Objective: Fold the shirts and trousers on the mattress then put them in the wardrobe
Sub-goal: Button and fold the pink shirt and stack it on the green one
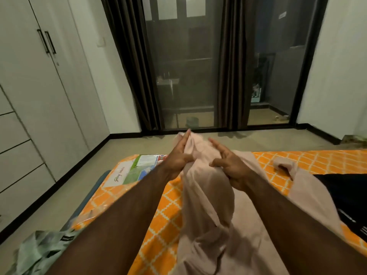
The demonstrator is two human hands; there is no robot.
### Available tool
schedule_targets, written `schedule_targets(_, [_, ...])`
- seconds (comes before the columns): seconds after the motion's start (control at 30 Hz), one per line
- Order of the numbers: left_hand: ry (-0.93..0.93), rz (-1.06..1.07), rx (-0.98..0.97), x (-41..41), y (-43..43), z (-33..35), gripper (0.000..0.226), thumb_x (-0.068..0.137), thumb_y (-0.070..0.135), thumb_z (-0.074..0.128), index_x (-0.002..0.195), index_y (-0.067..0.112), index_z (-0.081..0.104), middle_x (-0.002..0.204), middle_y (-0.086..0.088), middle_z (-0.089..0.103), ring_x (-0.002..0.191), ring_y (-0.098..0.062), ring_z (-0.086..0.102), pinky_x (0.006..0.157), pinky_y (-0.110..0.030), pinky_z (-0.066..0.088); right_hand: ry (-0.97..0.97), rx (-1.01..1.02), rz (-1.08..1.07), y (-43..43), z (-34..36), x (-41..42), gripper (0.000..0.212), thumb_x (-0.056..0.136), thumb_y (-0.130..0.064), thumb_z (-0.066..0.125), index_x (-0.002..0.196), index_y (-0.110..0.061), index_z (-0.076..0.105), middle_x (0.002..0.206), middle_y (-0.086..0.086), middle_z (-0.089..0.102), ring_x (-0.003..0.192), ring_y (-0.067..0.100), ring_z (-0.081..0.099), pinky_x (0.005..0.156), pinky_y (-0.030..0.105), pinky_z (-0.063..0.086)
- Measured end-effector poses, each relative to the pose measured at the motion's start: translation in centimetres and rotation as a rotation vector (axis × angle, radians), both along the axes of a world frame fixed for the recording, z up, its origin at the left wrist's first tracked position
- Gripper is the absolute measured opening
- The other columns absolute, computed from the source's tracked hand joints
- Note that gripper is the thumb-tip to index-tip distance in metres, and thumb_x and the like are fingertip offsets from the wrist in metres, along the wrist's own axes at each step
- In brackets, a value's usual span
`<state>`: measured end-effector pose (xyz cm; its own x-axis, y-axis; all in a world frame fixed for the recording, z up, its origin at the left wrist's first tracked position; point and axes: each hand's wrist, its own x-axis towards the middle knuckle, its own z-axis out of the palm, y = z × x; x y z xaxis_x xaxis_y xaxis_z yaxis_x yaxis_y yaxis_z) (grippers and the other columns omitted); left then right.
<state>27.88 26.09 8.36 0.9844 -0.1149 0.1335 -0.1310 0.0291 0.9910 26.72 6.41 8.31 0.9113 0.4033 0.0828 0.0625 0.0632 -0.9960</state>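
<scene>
Item 1, grip. My left hand (178, 157) pinches the top edge of the pink garment (208, 195) between the thumb and long, nearly straight fingers. My right hand (230, 165), just beside it at 3 o'clock, nips a fold of the same cloth under the thumb with its fingers splayed. Both hands are holding cloth.

Item 2, pink garment. It is lifted at the top and bunched between my hands. The rest hangs toward 6 o'clock and trails over the mattress (162, 221). One cuffed end (284, 164) lies flat at 3 o'clock. I cannot tell whether it is a shirt or trousers.

Item 3, mattress. It has an orange lattice cover and a printed label (137, 169) at 10 o'clock from my hands.

Item 4, other clothes. A black garment (341, 195) lies at 4 o'clock, partly under the pink one. A green garment (41, 251) lies crumpled at 8 o'clock, off the mattress corner.

Item 5, wardrobe (29, 86). It is at 10 o'clock, well apart, with its doors closed.

Item 6, curtains (137, 66). They are dark and hang at 12 o'clock, flanking the glass.

Step in hand, as I judge it: I am opening out the first piece, and nothing is folded yet. The next move calls for spreading my hands apart to find the two corners or shoulders. Then I lay the cloth flat on bare mattress, clear of the black garment.
</scene>
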Motion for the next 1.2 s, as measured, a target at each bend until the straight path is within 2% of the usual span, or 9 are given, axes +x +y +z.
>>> schedule_targets(0.2, [-0.061,0.186,-0.06,8.5,0.6,-1.4,0.095,0.088,-0.013,0.066,0.161,0.027,0.019,0.143,0.01,0.05,0.124,-0.015,0.059,0.096,-0.041,0.056,0.02,-0.14,-0.04,0.8,-4.4,7.5,0.081,0.094,0.0,0.063,0.156,-0.042,0.031,0.136,-0.005,0.059,0.118,0.024,0.061,0.082,0.039,0.059])
schedule_targets(0.3, [0.189,0.313,0.042,9.7,1.7,-7.0,0.103,0.088,-0.005,0.071,0.162,0.03,0.007,0.152,0.005,0.034,0.132,-0.024,0.047,0.098,-0.04,0.051,0.157,-0.458,-0.127,-0.1,-9.6,7.9,0.081,0.092,-0.008,0.071,0.159,-0.025,0.029,0.141,0.007,0.056,0.112,0.025,0.058,0.075,0.033,0.051])
schedule_targets(0.37, [0.355,0.345,0.105,8.9,2.3,-11.8,0.087,0.086,0.007,0.077,0.154,0.028,0.026,0.15,-0.001,0.04,0.123,-0.028,0.054,0.1,-0.048,0.051,0.182,-0.55,-0.16,-0.7,-12.9,7.3,0.078,0.089,-0.004,0.075,0.156,-0.01,0.036,0.146,0.014,0.053,0.124,0.025,0.056,0.081,0.024,0.046])
schedule_targets(0.53, [0.335,0.447,-0.066,4.4,2.6,-16.3,0.085,0.087,0.017,0.079,0.156,0.023,0.03,0.149,-0.004,0.046,0.124,-0.027,0.057,0.099,-0.044,0.053,0.243,-0.455,-0.202,-1.6,-14.5,5.0,0.069,0.088,-0.007,0.077,0.149,-0.013,0.046,0.124,0.011,0.06,0.113,0.021,0.059,0.066,0.018,0.049])
schedule_targets(0.67, [0.372,0.486,0.148,-1.1,1.7,-15.5,0.076,0.086,0.027,0.08,0.15,0.021,0.039,0.128,-0.012,0.06,0.11,-0.029,0.064,0.094,-0.046,0.056,0.277,-0.529,-0.213,-1.3,-13.2,0.5,0.077,0.087,-0.019,0.079,0.153,-0.015,0.039,0.112,0.005,0.066,0.106,0.023,0.065,0.086,0.033,0.056])
schedule_targets(0.8, [0.369,0.479,0.457,-8.2,0.1,-15.0,0.078,0.081,0.037,0.083,0.146,0.02,0.043,0.122,-0.015,0.065,0.111,-0.033,0.064,0.091,-0.043,0.055,0.416,-0.412,-0.259,-0.8,-12.1,-5.0,0.083,0.081,-0.01,0.08,0.15,-0.011,0.033,0.112,0.017,0.064,0.081,0.029,0.062,0.062,0.034,0.051])
schedule_targets(0.97, [0.409,0.448,0.389,-15.4,-1.5,-13.6,0.057,0.078,0.042,0.082,0.122,0.021,0.051,0.105,-0.003,0.073,0.081,-0.02,0.073,0.063,-0.035,0.06,0.541,-0.311,-0.188,-1.0,-11.2,-11.0,0.059,0.071,0.006,0.071,0.118,-0.007,0.037,0.067,0.01,0.05,0.044,0.015,0.039,0.046,0.029,0.037])
schedule_targets(1.07, [0.455,0.372,0.369,-18.2,-2.1,-12.8,0.053,0.079,0.04,0.083,0.119,0.016,0.057,0.094,0.001,0.076,0.082,-0.017,0.075,0.082,-0.045,0.06,0.564,-0.217,-0.17,-0.9,-10.9,-14.3,0.025,0.091,0.003,0.065,0.1,-0.009,0.046,0.071,0.011,0.048,0.048,0.017,0.048,0.049,0.03,0.046])
schedule_targets(1.2, [0.461,0.27,0.407,-20.5,-2.7,-11.2,0.077,0.065,0.049,0.083,0.129,0.024,0.047,0.121,-0.004,0.066,0.103,-0.023,0.068,0.092,-0.044,0.057,0.563,-0.232,-0.142,-0.2,-11.3,-17.9,0.031,0.084,0.004,0.065,0.1,-0.011,0.043,0.062,0.01,0.048,0.042,0.016,0.048,0.049,0.031,0.046])
